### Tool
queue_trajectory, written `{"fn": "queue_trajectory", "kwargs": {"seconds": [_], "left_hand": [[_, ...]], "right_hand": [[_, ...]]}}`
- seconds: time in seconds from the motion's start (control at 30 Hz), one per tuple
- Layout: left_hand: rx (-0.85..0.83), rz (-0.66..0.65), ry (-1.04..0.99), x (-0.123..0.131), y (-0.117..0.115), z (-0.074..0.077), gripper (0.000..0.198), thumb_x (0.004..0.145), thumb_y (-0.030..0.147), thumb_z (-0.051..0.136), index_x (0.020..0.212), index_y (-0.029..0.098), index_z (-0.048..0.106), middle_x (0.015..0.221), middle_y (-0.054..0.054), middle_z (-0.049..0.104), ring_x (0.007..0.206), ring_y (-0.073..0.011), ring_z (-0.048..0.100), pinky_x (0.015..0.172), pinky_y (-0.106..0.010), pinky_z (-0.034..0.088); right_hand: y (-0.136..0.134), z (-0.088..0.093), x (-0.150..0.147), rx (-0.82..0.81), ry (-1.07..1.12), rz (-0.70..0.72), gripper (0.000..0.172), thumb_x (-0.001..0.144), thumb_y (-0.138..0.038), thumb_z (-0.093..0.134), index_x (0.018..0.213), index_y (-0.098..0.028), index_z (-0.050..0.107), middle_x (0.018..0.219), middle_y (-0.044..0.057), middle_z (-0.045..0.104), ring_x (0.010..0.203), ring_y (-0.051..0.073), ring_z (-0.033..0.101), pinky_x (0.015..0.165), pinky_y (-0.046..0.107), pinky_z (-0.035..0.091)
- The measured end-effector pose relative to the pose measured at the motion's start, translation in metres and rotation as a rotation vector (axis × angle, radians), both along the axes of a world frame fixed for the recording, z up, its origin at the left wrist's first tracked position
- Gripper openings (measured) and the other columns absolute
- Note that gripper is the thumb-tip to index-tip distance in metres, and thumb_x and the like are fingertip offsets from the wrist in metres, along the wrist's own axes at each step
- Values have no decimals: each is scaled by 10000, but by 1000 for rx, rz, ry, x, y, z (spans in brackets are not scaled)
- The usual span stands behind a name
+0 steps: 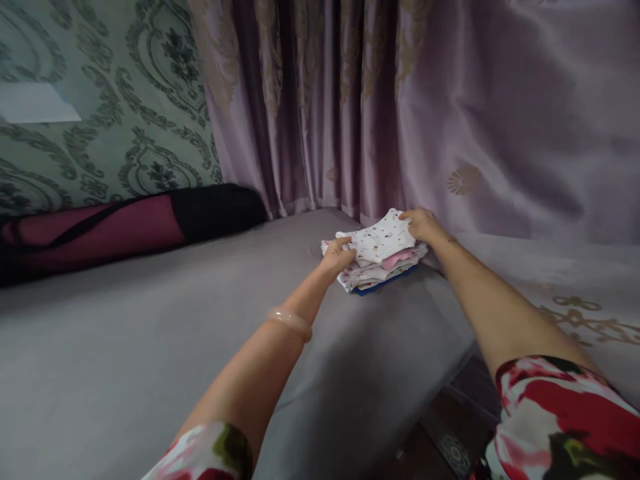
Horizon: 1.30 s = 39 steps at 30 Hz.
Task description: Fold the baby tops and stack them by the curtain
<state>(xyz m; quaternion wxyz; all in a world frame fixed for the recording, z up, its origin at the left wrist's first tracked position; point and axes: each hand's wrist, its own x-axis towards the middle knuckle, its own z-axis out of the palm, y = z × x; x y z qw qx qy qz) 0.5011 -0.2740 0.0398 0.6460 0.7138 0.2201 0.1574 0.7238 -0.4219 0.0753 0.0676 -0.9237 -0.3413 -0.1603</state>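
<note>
The left hand [339,256] and the right hand [424,225] both grasp a white printed cloth [383,239], just right of the centre of the frame, the left at its left edge and the right at its upper right corner; how firmly the fingers press cannot be told. The cloth, dotted with small dark and brown marks, lies spread on top of a stack of folded fabrics [373,274], where a pink fold [399,259] shows below its front edge and a blue piece [387,283] shows at the very bottom. The stack rests on a grey padded surface [200,320] that fills the lower left and middle of the frame. A pale bangle [291,324] circles the left forearm, and flowered sleeves [565,413] show at the bottom edge. Behind the stack, a purple curtain [450,120] with gold motifs hangs across the upper middle and upper right. At the left edge and middle left lies a long maroon and black bag [125,230], beneath patterned wallpaper [150,107] in the upper left.
</note>
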Motion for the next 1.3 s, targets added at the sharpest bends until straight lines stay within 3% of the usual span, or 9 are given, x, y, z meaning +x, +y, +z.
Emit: {"fn": "queue_trajectory", "kwargs": {"seconds": [0.17, 0.3, 0.4, 0.5, 0.6, 0.77, 0.97, 1.1, 1.3], "left_hand": [[-3, -3, 52, 5, -2, -7, 562, 817, 105, 550, 1376, 105, 490, 618, 32, 539, 469, -67, 473, 499, -173, 428], [67, -22, 74, 8, 0, -14, 579, 818, 133, 560, 1388, 99, 467, 618, 25, 558, 465, -77, 494, 491, -182, 431], [171, -7, 80, 7, 3, -19, 543, 819, 144, 548, 1354, 70, 488, 857, -79, 642, 565, -94, 569, 539, -208, 482], [313, 76, -6, -2, 8, -21, 430, 806, 145, 565, 1230, 71, 579, 1223, -181, 548, 803, -127, 629, 712, -250, 534], [416, 137, -73, -20, 15, -25, 364, 801, 145, 572, 1158, 88, 617, 1299, -179, 496, 924, -150, 620, 874, -293, 508], [477, 180, 15, -77, 47, -50, 362, 835, 220, 527, 1178, 130, 598, 1262, -155, 521, 996, -178, 614, 883, -317, 513], [725, 248, 361, -175, 123, -89, 419, 819, 275, 479, 1197, 121, 572, 1220, -157, 561, 1054, -216, 607, 942, -352, 492], [964, 292, 585, -238, 164, -95, 445, 824, 353, 421, 1181, 139, 580, 1258, -155, 564, 1160, -276, 552, 1021, -385, 422], [916, 390, 870, -302, 201, -99, 708, 876, 588, 258, 1340, 95, 464, 1387, -219, 437, 1244, -379, 479, 1022, -466, 386]], "right_hand": [[0, -2, -6, -92, -83, -41, 504, 827, -28, 444, 1249, -209, 653, 1206, 121, 639, 1101, 261, 580, 927, 341, 438], [-1, -10, -17, -129, -124, -36, 496, 857, -29, 394, 1249, -199, 646, 1236, 132, 620, 1117, 268, 555, 927, 370, 424], [-1, -17, -23, -203, -107, -57, 476, 873, -50, 378, 1243, -184, 647, 1250, 148, 612, 1129, 279, 548, 934, 398, 413], [4, -21, -24, -229, -64, -89, 457, 883, -95, 392, 1260, -188, 632, 1287, 148, 595, 1153, 283, 542, 950, 410, 400], [13, -22, -21, -159, 24, -65, 428, 936, -204, 351, 1286, -197, 598, 1304, 130, 593, 1150, 258, 555, 943, 381, 416], [26, -36, -18, -80, 145, -79, 546, 992, -392, 184, 1303, -161, 569, 1359, 162, 553, 1246, 304, 494, 1024, 501, 360], [29, -57, -11, -131, 304, -161, 596, 974, -441, 150, 1389, -208, 509, 1489, 109, 434, 1333, 356, 410, 1067, 596, 287], [33, -49, -9, -112, 325, -155, 578, 968, -467, 215, 1390, -202, 507, 1476, 125, 450, 1320, 343, 432, 1065, 577, 318], [57, -32, -51, -30, 235, -8, 575, 986, -444, 144, 1390, -212, 480, 1479, 123, 435, 1365, 321, 366, 1096, 587, 274]]}}
